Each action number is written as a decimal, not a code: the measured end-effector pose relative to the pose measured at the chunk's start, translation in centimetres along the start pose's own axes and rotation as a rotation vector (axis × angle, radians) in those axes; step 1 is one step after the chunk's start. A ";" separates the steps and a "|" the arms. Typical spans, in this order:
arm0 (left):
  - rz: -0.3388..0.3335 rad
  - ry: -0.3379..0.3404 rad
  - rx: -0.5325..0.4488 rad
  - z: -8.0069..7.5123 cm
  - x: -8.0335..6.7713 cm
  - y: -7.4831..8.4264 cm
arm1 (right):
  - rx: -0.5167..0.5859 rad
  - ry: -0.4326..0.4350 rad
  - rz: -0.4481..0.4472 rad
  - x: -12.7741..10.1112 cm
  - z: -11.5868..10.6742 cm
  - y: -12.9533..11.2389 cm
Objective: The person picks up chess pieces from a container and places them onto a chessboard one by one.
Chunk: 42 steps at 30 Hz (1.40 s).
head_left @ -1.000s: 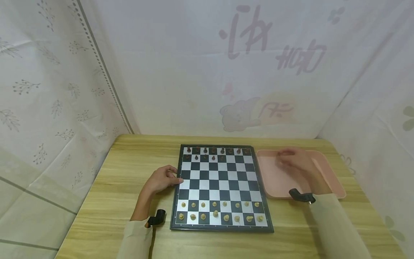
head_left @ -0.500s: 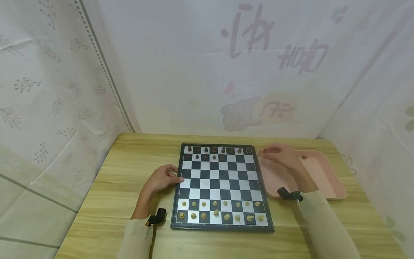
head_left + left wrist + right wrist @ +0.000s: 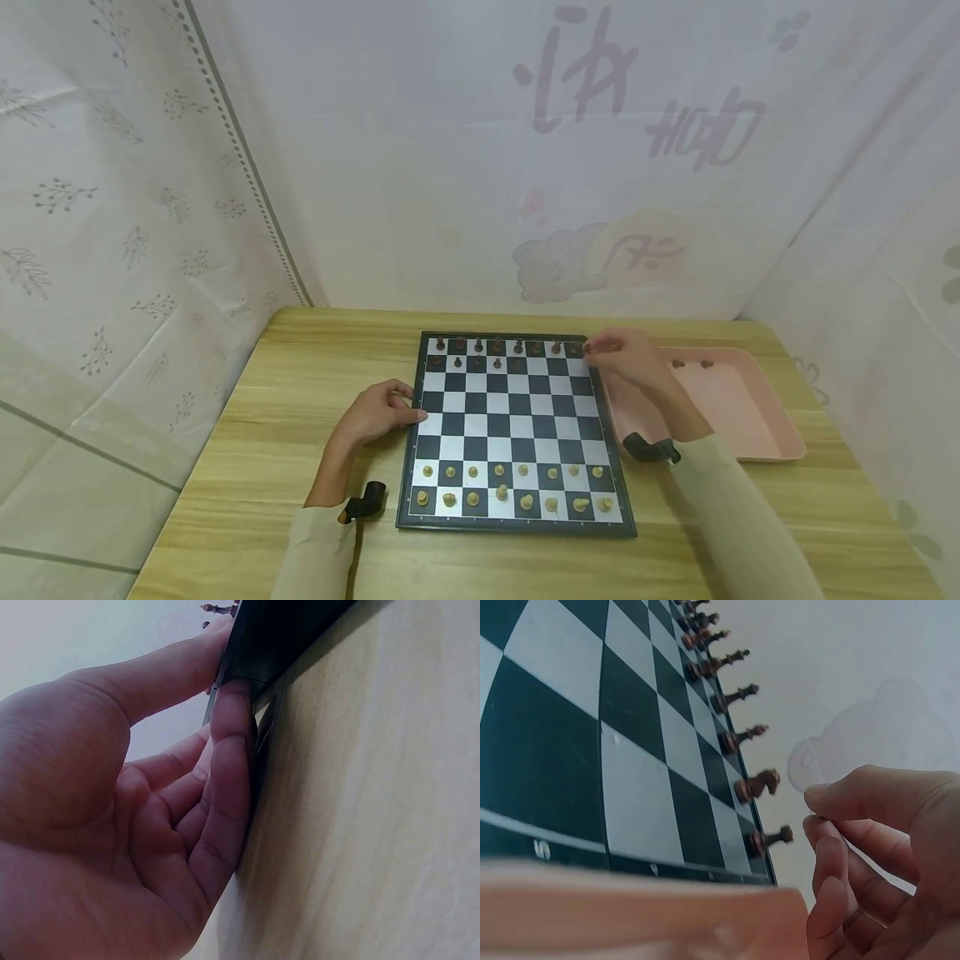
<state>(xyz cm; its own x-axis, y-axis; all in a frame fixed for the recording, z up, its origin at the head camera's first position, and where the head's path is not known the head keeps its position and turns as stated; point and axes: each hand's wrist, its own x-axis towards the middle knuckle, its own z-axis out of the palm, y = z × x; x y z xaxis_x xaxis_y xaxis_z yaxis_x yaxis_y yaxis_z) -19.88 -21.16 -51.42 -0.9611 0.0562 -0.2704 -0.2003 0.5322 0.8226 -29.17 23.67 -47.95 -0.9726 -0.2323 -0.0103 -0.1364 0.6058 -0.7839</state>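
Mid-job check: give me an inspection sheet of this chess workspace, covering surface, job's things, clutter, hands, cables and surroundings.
Surface: wooden table, light grain.
Job's things: chessboard flat on the table; light pieces fill the two near rows; dark pieces stand along the far rows, second row only partly filled; pink tray right of the board holds two dark pieces.
Clutter: nothing seen.
Hands: left hand grips the board's left edge; right hand at the far right corner, fingers curled; whether it pinches a piece cannot be told.
Cables: nothing seen.
Surroundings: printed white curtains on three sides.
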 end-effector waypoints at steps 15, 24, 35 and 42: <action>0.005 0.004 0.010 0.0 0.0 0.0 | -0.098 -0.008 -0.022 1.1 3.6 -2.5; 0.014 0.002 0.011 0.0 0.0 -0.1 | -0.154 -0.004 -0.022 1.6 5.2 -3.0; 0.012 0.002 0.001 0.0 0.0 -0.1 | -0.212 -0.031 -0.042 2.1 6.6 -2.7; 0.014 0.005 0.007 0.0 0.0 -0.1 | -0.227 -0.028 -0.030 2.0 6.9 -3.1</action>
<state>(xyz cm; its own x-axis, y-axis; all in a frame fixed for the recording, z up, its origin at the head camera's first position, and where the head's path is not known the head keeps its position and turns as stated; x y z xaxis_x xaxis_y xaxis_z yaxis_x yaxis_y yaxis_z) -19.87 -21.23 -51.44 -0.9648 0.0597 -0.2560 -0.1852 0.5369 0.8231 -29.40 16.07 -49.88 -0.9622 -0.2720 -0.0092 -0.2070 0.7532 -0.6244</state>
